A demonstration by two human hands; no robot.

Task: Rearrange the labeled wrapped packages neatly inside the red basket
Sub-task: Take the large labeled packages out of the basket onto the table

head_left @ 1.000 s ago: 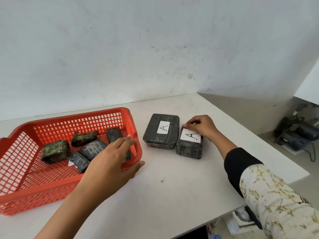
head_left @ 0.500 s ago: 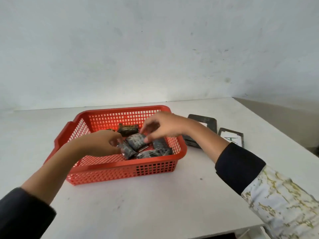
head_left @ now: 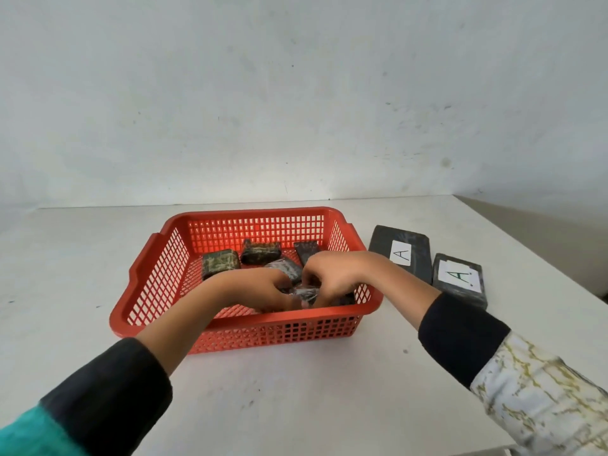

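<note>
Both hands are down in the red basket near its front right corner, the left hand and right hand curled in toward each other and pinching one small dark wrapped package between them, though I can't tell exactly which fingers have it since they overlap. Behind the hands, toward the basket's back wall, a greenish package, another greenish one and a dark one lie loose at odd angles, with a greyish one half under the knuckles. So I'd say the tidying is barely started: nothing is lined up yet. Out on the table, just beside the basket's right side, two bigger dark packages marked A, the far one and the near one, sit side by side, still outside. No labels visible on the small ones, and whatever's under the palms is hidden.
</note>
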